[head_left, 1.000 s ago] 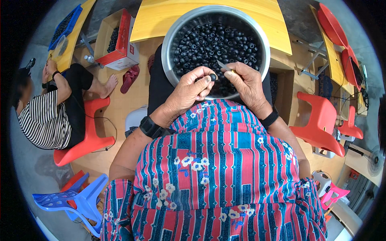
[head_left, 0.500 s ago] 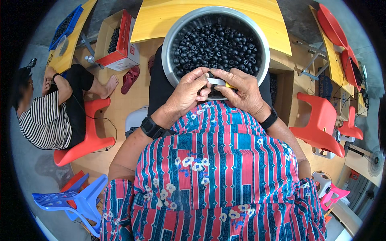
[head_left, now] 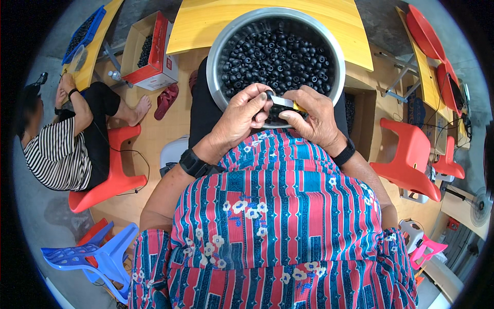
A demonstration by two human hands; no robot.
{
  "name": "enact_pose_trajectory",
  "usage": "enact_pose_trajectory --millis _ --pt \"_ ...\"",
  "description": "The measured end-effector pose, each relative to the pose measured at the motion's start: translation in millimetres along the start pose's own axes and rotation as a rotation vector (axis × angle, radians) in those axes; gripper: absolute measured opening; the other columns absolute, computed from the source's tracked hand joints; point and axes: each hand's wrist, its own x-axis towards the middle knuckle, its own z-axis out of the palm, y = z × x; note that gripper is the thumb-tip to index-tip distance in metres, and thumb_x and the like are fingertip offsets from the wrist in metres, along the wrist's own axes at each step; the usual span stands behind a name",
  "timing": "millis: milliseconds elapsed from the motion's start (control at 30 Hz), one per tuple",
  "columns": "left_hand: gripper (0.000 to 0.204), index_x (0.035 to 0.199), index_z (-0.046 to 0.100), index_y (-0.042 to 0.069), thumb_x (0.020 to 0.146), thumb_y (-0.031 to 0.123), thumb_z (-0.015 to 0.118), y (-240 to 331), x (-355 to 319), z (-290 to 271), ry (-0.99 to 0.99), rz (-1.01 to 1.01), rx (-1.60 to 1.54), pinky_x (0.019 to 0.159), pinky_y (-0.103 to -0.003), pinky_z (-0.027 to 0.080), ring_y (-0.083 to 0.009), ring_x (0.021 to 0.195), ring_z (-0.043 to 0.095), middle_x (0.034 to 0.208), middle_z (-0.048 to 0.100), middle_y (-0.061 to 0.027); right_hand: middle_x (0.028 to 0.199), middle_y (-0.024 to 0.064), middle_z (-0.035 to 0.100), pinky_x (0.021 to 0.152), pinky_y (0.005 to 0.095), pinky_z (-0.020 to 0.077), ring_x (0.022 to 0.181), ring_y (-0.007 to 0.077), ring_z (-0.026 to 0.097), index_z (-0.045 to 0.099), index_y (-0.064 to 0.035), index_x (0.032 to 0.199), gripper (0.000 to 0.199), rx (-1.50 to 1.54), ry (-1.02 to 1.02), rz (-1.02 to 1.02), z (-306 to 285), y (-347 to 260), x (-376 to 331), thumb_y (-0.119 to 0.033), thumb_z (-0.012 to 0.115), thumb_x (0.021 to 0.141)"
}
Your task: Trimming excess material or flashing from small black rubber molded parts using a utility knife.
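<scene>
My left hand (head_left: 242,113) pinches a small round black part (head_left: 269,94) between thumb and fingertips. In my right hand (head_left: 312,114) is a small knife with a yellow handle (head_left: 298,106); its flat pale blade (head_left: 282,101) points left, with the tip close to the black part. Both hands are over the near rim of a large metal basin (head_left: 213,67). Many small, shiny black parts (head_left: 278,56), several with a round hole, fill the basin. It rests against my lap, at the near edge of a yellow wooden table (head_left: 193,26).
To the left, a person in a striped shirt (head_left: 62,154) sits on a red chair (head_left: 121,175) beside another table. A red and white carton (head_left: 154,67), a slipper (head_left: 166,101) and a blue chair (head_left: 98,252) stand nearby. At right are a red chair (head_left: 404,154) and red basins (head_left: 424,31).
My right hand has drawn slightly right and turned, so more of the blade and the black part show. The person at left has raised their hands a little.
</scene>
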Motion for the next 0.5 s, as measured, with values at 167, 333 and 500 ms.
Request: enact_pose_trajectory --millis 167,333,500 --pt "0.021 0.116 0.052 0.006 0.104 0.023 0.049 0.0 -0.4 0.4 -0.084 0.042 0.101 0.053 -0.017 0.033 -0.0028 0.063 0.040 0.081 0.049 0.0015 0.077 0.0102 0.061 0.061 0.0391 0.0490 0.070 0.0304 0.062 0.068 -0.0078 0.094 0.023 -0.037 -0.030 0.043 3.9 4.4 -3.9 -0.027 0.072 0.082" --pt "0.019 0.113 0.054 0.004 0.103 0.020 0.050 1.1 -0.5 3.8 -0.078 0.061 0.130 0.050 -0.016 0.031 -0.0013 0.061 0.039 0.079 0.048 0.0025 0.075 0.0101 0.059 0.060 0.0396 0.0485 0.069 0.0302 0.062 0.068 -0.0079 0.094 0.024 -0.051 -0.028 0.033 5.4 6.1 -3.9 -0.029 0.072 0.083" --pt "0.019 0.112 0.054 0.004 0.103 0.020 0.050 2.2 -0.5 3.4 -0.074 0.057 0.149 0.049 -0.016 0.031 -0.0012 0.061 0.039 0.078 0.048 0.0027 0.075 0.0098 0.059 0.059 0.0397 0.0484 0.067 0.0299 0.061 0.067 -0.0077 0.093 0.025 -0.060 -0.032 0.021 4.7 6.7 -3.1 -0.029 0.072 0.083"
